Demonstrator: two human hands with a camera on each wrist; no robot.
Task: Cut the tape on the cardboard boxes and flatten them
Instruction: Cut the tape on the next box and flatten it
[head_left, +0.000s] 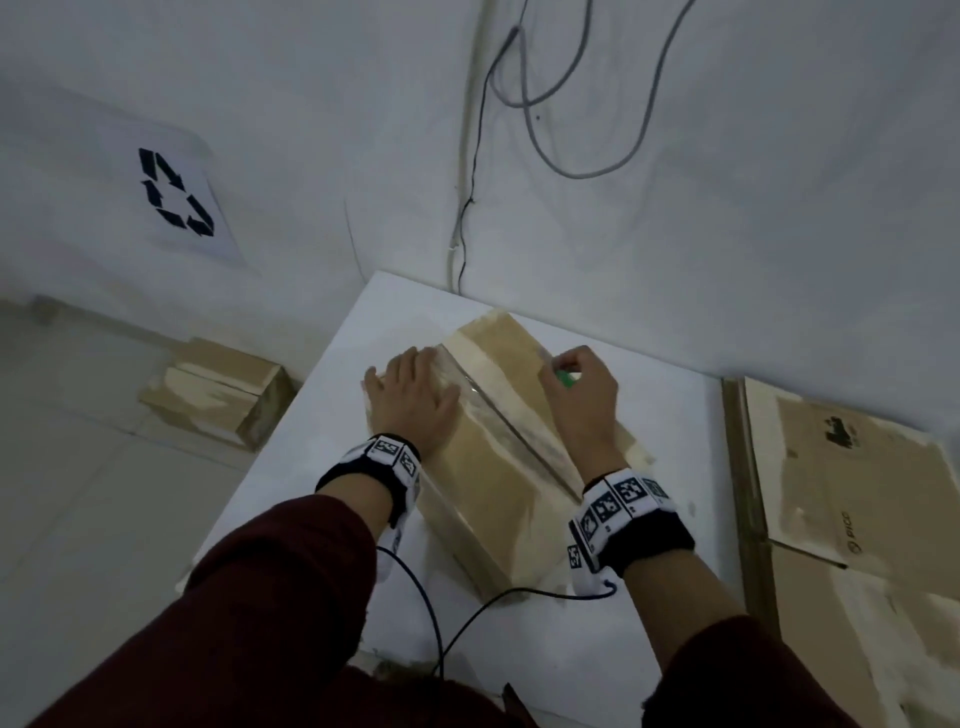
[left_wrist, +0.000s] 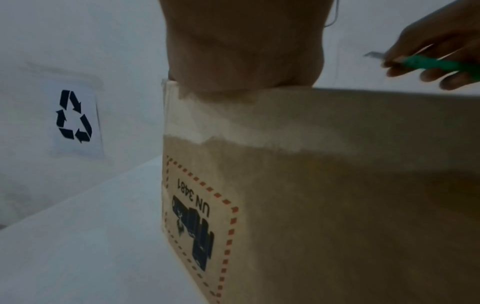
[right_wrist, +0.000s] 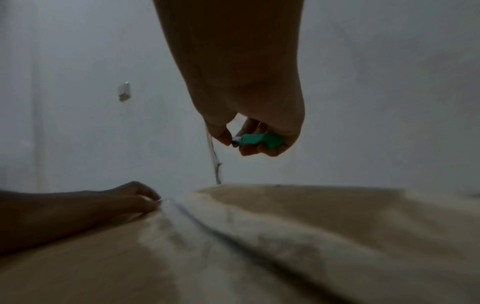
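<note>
— Where do we have the box (head_left: 498, 441)?
— Mid-table (head_left: 597, 649), near its far edge; our left hand (head_left: 415, 397) presses flat on top.
— And our right hand (head_left: 582, 389)?
— Curled round the green cutter (head_left: 565, 378), above the tape (head_left: 498, 415).

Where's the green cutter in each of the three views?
Head: green cutter right of centre, in the right hand above the box's far end.
Left wrist: upper right corner, blade pointing left.
Right wrist: centre, under the palm.
Shared landmark: the taped cardboard box.
</note>
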